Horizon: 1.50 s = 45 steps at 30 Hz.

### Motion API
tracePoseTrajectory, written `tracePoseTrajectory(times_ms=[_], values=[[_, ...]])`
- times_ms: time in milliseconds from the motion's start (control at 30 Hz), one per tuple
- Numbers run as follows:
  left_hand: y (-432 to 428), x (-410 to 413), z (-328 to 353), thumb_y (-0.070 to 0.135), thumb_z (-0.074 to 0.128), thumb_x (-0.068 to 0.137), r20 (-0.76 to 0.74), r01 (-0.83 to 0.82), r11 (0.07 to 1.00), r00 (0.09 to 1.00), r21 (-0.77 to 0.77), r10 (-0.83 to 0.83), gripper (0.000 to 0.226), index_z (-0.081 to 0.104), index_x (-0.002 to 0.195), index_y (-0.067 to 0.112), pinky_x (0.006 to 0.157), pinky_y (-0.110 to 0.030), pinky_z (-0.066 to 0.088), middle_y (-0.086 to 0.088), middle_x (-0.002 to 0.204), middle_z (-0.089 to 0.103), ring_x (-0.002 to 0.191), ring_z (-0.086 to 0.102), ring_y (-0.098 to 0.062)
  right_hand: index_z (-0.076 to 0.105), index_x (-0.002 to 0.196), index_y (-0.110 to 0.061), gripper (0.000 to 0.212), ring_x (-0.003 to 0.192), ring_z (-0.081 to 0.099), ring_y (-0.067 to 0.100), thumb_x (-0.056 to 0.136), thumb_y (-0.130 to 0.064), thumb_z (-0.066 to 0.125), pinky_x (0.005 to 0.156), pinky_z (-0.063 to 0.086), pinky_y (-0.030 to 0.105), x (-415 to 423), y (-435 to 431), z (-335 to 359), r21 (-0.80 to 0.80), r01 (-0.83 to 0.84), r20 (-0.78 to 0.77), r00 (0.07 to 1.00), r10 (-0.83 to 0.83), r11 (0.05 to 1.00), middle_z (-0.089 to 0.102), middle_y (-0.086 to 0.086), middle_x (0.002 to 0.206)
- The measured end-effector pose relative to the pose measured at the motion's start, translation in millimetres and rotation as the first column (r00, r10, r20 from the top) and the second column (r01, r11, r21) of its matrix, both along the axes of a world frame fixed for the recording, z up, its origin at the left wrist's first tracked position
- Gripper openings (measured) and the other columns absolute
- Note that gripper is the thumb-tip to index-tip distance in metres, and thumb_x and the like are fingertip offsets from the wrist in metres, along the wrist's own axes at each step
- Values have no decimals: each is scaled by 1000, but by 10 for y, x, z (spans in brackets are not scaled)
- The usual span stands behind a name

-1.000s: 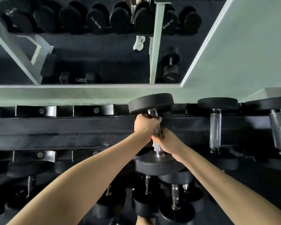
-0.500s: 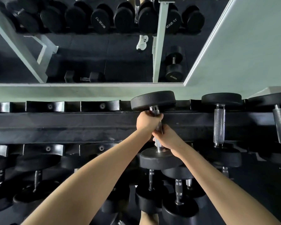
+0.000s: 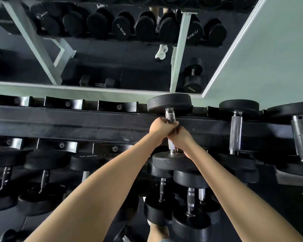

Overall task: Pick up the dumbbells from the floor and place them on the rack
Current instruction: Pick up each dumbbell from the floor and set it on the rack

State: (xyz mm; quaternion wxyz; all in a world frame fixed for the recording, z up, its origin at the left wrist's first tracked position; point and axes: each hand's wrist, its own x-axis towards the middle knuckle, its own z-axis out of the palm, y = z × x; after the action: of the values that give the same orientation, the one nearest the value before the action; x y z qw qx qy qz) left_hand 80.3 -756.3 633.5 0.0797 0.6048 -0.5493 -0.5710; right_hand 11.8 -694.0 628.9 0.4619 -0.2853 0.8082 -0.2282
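Where the mirror (image 3: 122,63) ends, a rack (image 3: 77,123) (black) bears dumbbells (image 3: 235,130).

A dumbbell (image 3: 169,103) spans the rack's (image 3: 77,123) top tier, left of a second dumbbell (image 3: 235,133).

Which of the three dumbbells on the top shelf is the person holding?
The leftmost dumbbell: the left hand and right hand both grip its handle. The middle dumbbell and rightmost dumbbell sit untouched on the rack.
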Motion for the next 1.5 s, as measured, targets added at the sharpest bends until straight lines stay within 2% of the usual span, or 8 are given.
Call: tracePoseTrajectory(times_ms=[67, 200, 333, 467, 733, 933, 1300, 1500], values=[[15, 50, -13, 39, 71, 78, 17, -2, 1000, 1000, -1, 2, 35, 65, 94, 9, 79, -37, 55, -4, 78, 62, 75, 59, -21, 54, 119, -8, 38, 105, 63, 31, 91, -34, 55, 81, 48, 33, 5, 4, 27, 22, -18, -58, 998, 19, 1000, 65, 11, 117], [17, 223, 4, 41, 70, 79, 37, -78, 997, 996, -4, 78, 62, 52, 128, 9, 94, -40, 53, -9, 117, 63, 107, 62, -27, 46, 120, -5, 47, 108, 61, 35, 94, -44, 48, 76, 42, 35, 31, 49, 216, 73, -102, -313, 942, 119, 992, 63, 14, 119], [-3, 580, 46, 41, 69, 78, 4, -164, 986, 986, -39, 164, 50, 60, 117, 10, 87, -38, 56, -6, 98, 69, 92, 67, -25, 45, 129, -10, 44, 109, 59, 32, 94, -36, 52, 74, 41, 33, 190, 156, 518, -31, -196, -559, 816, 146, 980, 58, 12, 125], [125, 1181, 110, 37, 69, 80, -56, -274, 961, 961, -48, 271, 31, 61, 97, 12, 86, -39, 58, 3, 79, 63, 77, 64, -20, 47, 129, -14, 42, 108, 59, 29, 93, -35, 54, 79, 43, 33, 590, 297, 742, -186, -290, -622, 774, 116, 939, 59, 8, 124], [1218, 3066, -169, 32, 67, 85, -113, -501, 864, 857, 37, 502, 23, 59, 97, 14, 82, -37, 56, -4, 85, 64, 81, 62, -19, 53, 124, -12, 38, 108, 60, 22, 91, -30, 60, 89, 44, 32, 2122, 1265, 457, -339, -423, -445, 859, 253, 840, 61, 5, 119], [2824, 4489, -1012, 28, 66, 85, -5, -584, 781, 800, 219, 600, 17, 61, 87, 12, 51, -23, 49, -2, 70, 54, 57, 52, -14, 54, 123, -17, 36, 97, 61, 17, 90, -30, 60, 81, 44, 26, 3310, 2571, -514, -88, -505, -223, 850, 477, 858, 59, 1, 116], [5275, 5333, -2743, 33, 66, 83, 260, -707, 555, 691, 439, 674, 28, 67, 95, 8, 74, -38, 59, -6, 78, 67, 67, 62, -19, 52, 123, -14, 38, 85, 53, 15, 91, -33, 58, 75, 40, 26, 4099, 3960, -2451, 372, -553, -14, 800, 600, 745, 52, -9, 88], [5437, 5047, -4010, 44, 66, 80, 324, -685, 564, 722, 462, 611, 19, 62, 75, 27, 90, -45, 54, -1, 85, 70, 93, 67, -25, 51, 124, -15, 41, 107, 59, 24, 90, -39, 58, 89, 48, 34, 3931, 4007, -3858, 480, -595, -36, 720, 693, 644, 62, 2, 117]])
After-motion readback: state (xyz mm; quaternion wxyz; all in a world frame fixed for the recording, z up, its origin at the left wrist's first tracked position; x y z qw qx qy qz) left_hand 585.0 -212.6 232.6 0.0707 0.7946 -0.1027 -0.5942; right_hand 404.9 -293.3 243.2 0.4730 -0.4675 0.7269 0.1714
